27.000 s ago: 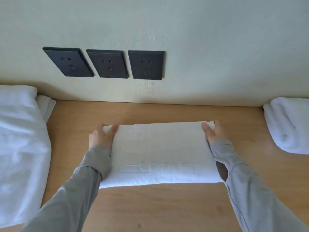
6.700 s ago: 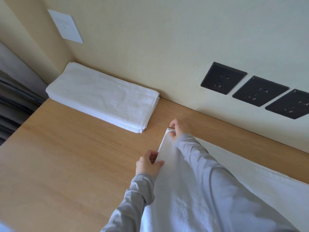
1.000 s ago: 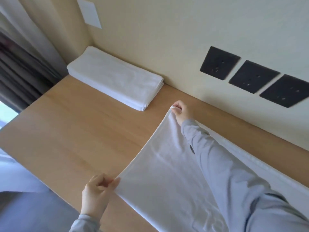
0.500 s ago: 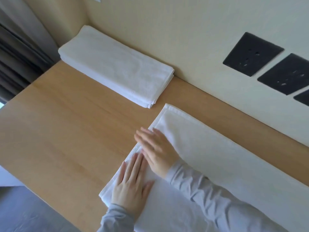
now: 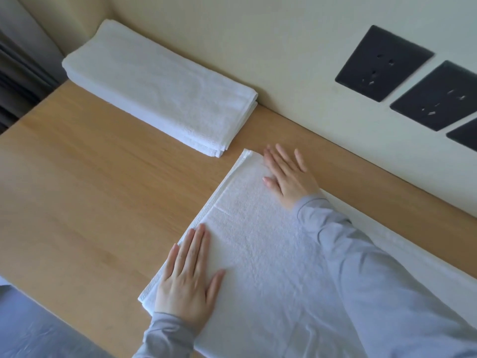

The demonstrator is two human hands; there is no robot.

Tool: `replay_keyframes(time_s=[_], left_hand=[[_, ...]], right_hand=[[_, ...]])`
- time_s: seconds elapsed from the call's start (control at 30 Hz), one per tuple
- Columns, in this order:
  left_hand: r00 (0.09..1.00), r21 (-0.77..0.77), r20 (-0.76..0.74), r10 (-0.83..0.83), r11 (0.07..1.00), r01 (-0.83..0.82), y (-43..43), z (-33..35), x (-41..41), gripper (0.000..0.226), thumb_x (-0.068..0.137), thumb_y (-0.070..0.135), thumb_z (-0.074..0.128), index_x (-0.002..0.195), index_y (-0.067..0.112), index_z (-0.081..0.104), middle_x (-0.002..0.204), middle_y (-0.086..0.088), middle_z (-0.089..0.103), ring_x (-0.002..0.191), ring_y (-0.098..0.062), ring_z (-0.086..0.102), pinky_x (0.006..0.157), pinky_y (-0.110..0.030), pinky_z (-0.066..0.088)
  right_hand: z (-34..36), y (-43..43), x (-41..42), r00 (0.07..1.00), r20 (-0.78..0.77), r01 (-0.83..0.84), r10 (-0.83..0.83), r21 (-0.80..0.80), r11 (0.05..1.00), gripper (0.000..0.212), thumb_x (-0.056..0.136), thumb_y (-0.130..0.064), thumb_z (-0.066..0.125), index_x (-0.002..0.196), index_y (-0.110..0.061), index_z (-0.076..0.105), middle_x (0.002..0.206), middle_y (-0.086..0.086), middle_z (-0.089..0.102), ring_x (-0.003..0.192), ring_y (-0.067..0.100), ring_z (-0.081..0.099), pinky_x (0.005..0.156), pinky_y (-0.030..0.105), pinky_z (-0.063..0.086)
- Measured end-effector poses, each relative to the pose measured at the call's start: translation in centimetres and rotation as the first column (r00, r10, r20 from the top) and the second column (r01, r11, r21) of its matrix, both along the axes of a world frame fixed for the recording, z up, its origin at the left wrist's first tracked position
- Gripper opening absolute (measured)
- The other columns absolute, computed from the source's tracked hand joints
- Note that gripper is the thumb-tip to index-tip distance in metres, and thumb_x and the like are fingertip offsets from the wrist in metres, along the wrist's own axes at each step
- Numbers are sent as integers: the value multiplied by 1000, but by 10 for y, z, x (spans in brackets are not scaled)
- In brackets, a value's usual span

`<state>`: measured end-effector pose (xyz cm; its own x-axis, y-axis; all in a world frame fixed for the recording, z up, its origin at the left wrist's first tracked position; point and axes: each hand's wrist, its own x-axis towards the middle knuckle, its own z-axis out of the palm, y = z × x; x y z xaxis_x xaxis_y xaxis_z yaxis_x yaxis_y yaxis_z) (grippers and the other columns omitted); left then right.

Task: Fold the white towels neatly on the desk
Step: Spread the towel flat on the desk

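Note:
A white towel (image 5: pixel 260 254) lies spread flat on the wooden desk (image 5: pixel 98 192), running off the right edge of the view. My left hand (image 5: pixel 188 277) presses flat on its near left corner, fingers straight. My right hand (image 5: pixel 289 174) presses flat near the far left corner, fingers spread. A folded stack of white towels (image 5: pixel 160 86) sits against the wall at the back left, apart from the spread towel.
Three black wall sockets (image 5: pixel 382 63) sit on the cream wall at the upper right. Dark curtains (image 5: pixel 15 71) hang at the far left. The desk's front edge (image 5: pixel 77 329) runs diagonally at lower left, with grey floor below it.
My hands were side by side on the towel's left edge; they have slid apart along that edge, the right toward the far corner and the left toward the near corner.

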<state>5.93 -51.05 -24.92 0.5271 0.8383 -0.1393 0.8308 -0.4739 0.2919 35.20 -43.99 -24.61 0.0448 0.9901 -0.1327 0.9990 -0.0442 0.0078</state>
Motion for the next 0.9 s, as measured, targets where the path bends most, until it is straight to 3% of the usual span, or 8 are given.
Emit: replay_keyframes(time_s=[0.07,0.13,0.3,0.4,0.57,0.7,0.8,0.9], left_hand=[[1000,14,-5,-2,1000,2,0,0,0,70,94,53,20,147,8,25,155,-2,24,143,-15,18,117,-34,13],[1000,23,-6,1,1000,-1,0,0,1,70,94,52,19,146,7,26,154,-3,26,142,-16,19,116,-36,14],[999,30,-43,-30,999,31,-1,2,2,68,96,47,8,145,5,27,153,-7,27,141,-16,19,115,-36,15],[999,27,-47,-15,999,17,-1,2,2,71,95,53,11,147,7,25,154,-4,24,141,-15,19,116,-34,11],[998,59,-67,-4,998,8,-3,-1,0,71,93,55,16,150,12,13,157,1,15,144,-14,13,118,-34,7],[996,68,-92,7,998,0,-4,2,3,73,90,56,11,150,14,6,157,4,7,145,-13,7,118,-34,3],[994,63,-80,78,995,-73,-14,8,13,75,88,55,3,149,12,1,157,1,1,144,-12,-6,118,-33,-8],[995,32,17,101,994,-101,-49,19,45,68,92,43,13,147,4,15,156,-8,13,144,-21,6,119,-36,0]], right_hand=[[7,-15,-23,999,-16,48,-48,54,997,64,95,-42,15,148,-6,11,158,9,9,146,24,4,118,46,1],[12,-41,-61,986,-165,27,-6,128,991,64,95,-37,29,146,0,20,155,16,17,144,32,12,117,50,13],[-3,-138,-147,882,-237,-369,408,195,909,60,96,-41,37,144,-5,31,154,10,25,144,24,18,114,48,22],[-6,-151,-113,868,-172,-454,466,105,885,61,95,-46,32,144,-11,32,153,5,28,143,19,21,112,48,27],[1,-135,19,997,-76,-33,34,11,999,66,94,-47,21,142,-5,34,150,12,33,139,29,30,111,51,28],[1,-137,77,949,-9,313,-314,-56,948,75,89,-51,2,148,-7,13,158,8,10,146,19,4,118,40,-3],[11,-141,41,944,-22,331,-330,48,942,63,97,-39,21,148,-4,10,158,12,7,146,23,3,117,43,-4],[17,-168,-29,972,-150,205,-182,163,965,58,95,-30,27,145,-1,25,154,15,23,143,29,18,116,46,12]])
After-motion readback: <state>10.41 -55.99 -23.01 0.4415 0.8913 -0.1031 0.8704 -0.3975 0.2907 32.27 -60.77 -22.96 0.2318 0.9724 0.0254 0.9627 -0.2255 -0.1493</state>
